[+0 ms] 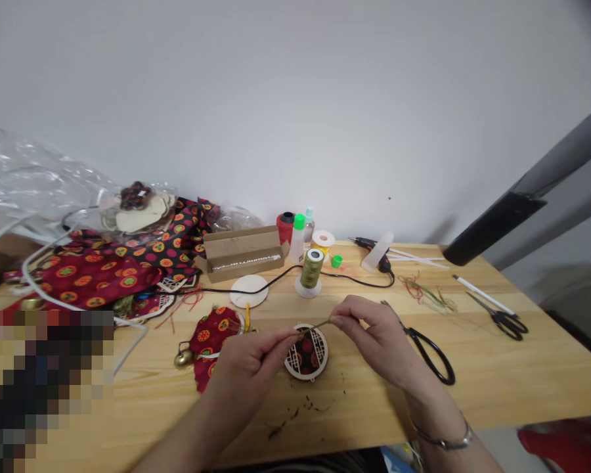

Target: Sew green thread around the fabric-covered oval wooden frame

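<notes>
A short length of olive thread [316,326] stretches between my two hands. My left hand [256,361] pinches its left end, and my right hand [369,332] pinches the other end between thumb and fingers. Just below the thread lies a round ornament [306,358] with a pale lattice frame over dark patterned fabric, partly covered by my left fingertips. A spool of olive thread [312,269] stands upright behind it. Beside my left hand is a red patterned fabric piece [219,332] with a brass bell [182,358]; my hand hides part of it.
Large black-handled scissors [431,355] lie right of my right hand, with smaller scissors [505,322] farther right. A glue gun [369,244], an open cardboard box [243,253] and a green-capped bottle [298,240] stand along the back. Patterned fabric [98,272] is heaped at left.
</notes>
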`<state>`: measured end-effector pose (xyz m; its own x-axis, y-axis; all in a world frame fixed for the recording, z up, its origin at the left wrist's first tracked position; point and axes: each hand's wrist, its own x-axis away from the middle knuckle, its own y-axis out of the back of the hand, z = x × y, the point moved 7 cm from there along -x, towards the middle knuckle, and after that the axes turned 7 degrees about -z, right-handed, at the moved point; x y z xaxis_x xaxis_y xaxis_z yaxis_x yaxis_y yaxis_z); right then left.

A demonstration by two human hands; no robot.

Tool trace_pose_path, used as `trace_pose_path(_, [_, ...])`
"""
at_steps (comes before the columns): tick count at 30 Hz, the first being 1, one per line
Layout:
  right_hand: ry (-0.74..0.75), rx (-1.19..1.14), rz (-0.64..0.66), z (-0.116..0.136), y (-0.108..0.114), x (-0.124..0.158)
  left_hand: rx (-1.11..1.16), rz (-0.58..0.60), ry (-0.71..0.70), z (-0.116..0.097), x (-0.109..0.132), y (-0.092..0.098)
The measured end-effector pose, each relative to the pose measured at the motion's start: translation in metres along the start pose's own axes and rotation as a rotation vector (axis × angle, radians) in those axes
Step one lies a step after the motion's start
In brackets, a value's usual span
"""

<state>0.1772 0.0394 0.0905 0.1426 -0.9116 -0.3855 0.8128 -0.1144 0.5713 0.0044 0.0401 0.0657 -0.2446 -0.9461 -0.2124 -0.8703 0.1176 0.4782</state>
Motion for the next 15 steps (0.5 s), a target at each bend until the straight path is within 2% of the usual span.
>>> trace_pose_path(8, [0.015,-0.032,0.001,0.0046,0.0025,0.0003,0.103,0.011,0.066,0.0040,0.0025,-0.0018])
trace_pose_path(12, [0.025,-0.035,0.006,0.0074,0.0041,0.0014,0.109,0.024,0.036,-0.0003,0.0018,-0.0022])
trace_pose_path(15, [0.034,-0.043,0.024,0.0089,0.0039,0.0026,0.062,0.093,-0.012,-0.0037,0.0020,-0.0058])
